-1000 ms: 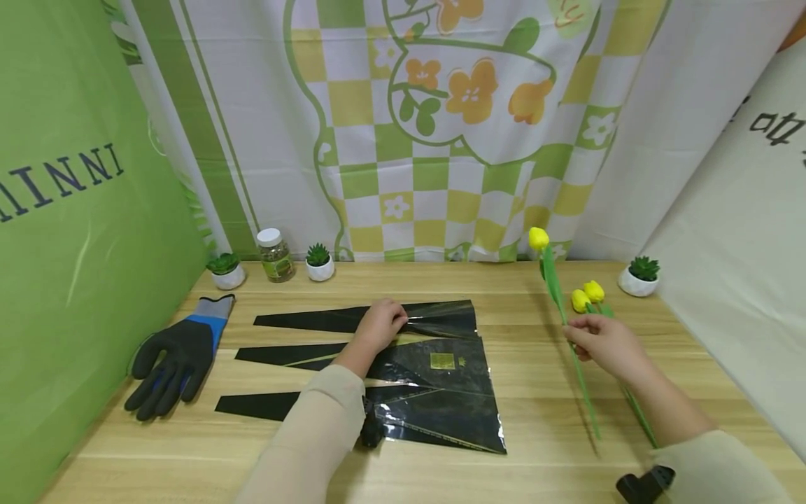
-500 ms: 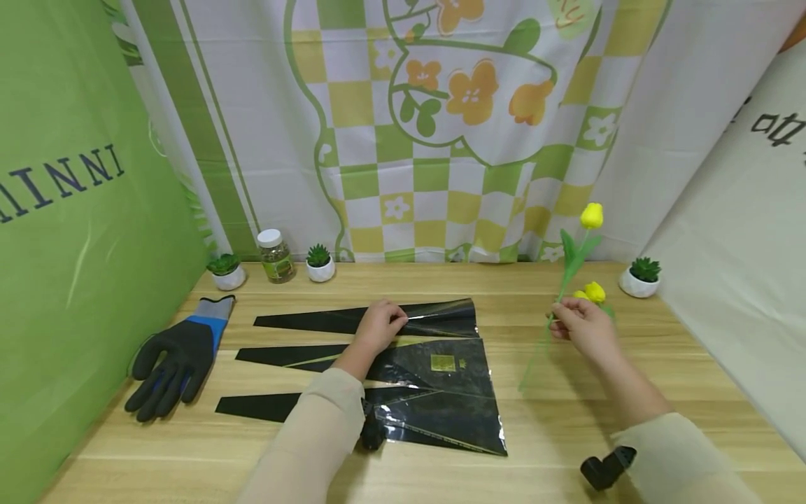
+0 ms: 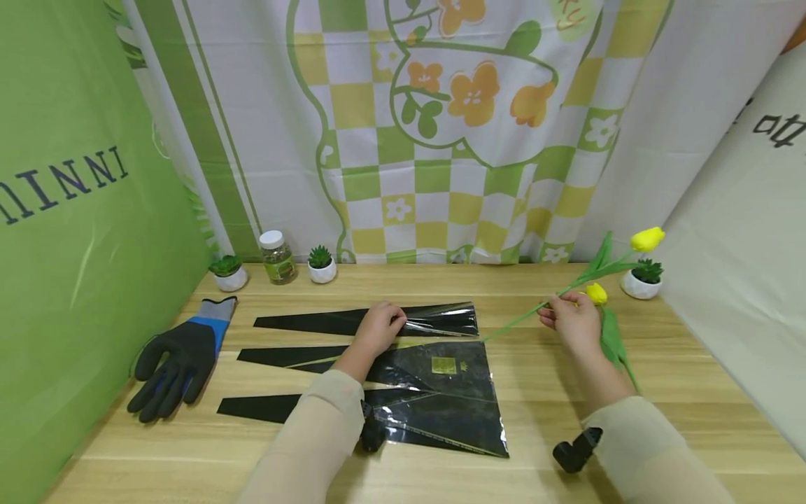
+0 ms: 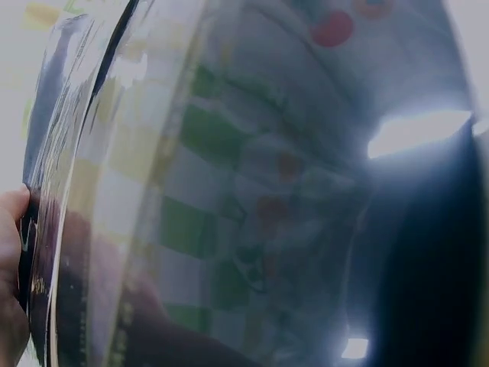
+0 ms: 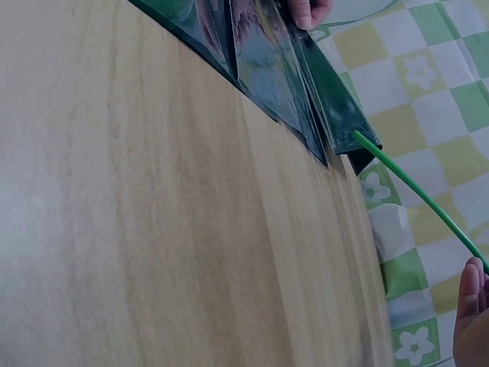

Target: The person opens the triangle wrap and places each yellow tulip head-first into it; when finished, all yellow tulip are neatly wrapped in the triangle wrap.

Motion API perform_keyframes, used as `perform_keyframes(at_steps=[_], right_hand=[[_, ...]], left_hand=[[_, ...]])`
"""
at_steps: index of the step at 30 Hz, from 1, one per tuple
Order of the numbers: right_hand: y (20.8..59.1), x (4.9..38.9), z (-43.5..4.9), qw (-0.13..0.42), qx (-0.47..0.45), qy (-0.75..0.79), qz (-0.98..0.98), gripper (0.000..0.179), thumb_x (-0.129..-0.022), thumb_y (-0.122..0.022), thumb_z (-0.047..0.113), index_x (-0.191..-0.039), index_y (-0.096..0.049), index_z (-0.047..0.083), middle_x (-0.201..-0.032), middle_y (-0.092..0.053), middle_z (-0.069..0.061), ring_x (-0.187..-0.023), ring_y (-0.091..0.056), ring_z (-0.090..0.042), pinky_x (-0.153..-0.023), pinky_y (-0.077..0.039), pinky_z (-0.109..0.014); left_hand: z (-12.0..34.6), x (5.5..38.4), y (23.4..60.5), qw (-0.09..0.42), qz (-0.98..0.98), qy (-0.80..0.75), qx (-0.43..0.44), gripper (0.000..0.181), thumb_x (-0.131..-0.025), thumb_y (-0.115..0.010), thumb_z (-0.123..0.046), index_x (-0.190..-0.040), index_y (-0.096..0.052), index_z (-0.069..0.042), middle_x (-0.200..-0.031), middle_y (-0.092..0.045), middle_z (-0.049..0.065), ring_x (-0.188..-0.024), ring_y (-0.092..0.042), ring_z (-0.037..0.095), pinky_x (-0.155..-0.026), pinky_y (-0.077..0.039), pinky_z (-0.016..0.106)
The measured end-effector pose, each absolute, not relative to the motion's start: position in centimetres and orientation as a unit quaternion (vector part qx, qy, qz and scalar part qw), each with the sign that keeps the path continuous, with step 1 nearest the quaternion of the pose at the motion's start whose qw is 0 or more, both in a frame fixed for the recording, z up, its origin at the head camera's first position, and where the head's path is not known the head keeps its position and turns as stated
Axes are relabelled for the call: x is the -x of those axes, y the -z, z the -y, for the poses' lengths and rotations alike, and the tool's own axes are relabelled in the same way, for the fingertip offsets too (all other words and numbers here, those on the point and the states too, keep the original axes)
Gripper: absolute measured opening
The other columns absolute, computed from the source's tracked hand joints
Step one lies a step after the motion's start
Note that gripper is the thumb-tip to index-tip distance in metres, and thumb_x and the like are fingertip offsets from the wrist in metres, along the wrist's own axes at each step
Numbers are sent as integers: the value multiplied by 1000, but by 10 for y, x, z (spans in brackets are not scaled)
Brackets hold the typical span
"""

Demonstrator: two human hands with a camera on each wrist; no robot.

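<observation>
My left hand pinches the upper film of the rearmost black tapered flower sleeve; its wide mouth faces right. In the left wrist view the glossy film fills most of the picture, with fingers at its left edge. My right hand pinches the green stem of a yellow artificial tulip. Its bloom points up and right, the stem slanting down left. In the right wrist view the stem's end overlaps the sleeve's mouth. More yellow tulips lie behind my right hand, partly hidden.
Two more black sleeves lie in front of the rear one. A black and blue work glove is at the left. Along the back stand a lidded jar and small potted succulents, one at the right.
My right hand has carried the tulip left and turned it, so the bloom swings up and right and the stem's lower end reaches the rear sleeve's mouth. The left hand stays put.
</observation>
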State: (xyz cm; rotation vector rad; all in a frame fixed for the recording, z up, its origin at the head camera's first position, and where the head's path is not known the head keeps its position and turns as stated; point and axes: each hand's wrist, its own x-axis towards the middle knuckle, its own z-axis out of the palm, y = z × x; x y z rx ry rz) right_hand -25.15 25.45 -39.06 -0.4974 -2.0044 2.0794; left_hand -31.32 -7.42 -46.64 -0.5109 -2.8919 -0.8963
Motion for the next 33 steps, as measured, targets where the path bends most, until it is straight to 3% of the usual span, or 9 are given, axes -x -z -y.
perform_keyframes(at_steps=[11, 20, 33], right_hand=[[401, 258, -255, 159, 203, -720, 645, 15, -97, -48, 3, -108, -39, 7, -66, -62, 14, -57, -63, 4, -60, -55, -12], [405, 260, -256, 162, 209, -723, 638, 16, -97, -49, 3, -106, -38, 9, -66, -63, 13, -56, -63, 3, -58, -55, -12], [408, 263, -254, 168, 208, -711, 651, 16, -99, -49, 7, -111, -39, 7, -71, -60, 11, -57, -62, 4, -60, -55, -12]], left_hand=[[73, 313, 469, 35, 945, 280, 166, 17, -99, -59, -21, -97, -72, -9, -104, -65, 8, -104, -60, 26, -94, -50, 41], [72, 311, 469, 39, 946, 282, 154, 15, -95, -65, -21, -94, -74, -10, -100, -65, 6, -99, -60, 25, -89, -53, 39], [72, 312, 469, 49, 941, 299, 153, 15, -96, -64, -20, -97, -74, -10, -102, -66, 6, -100, -61, 25, -90, -52, 40]])
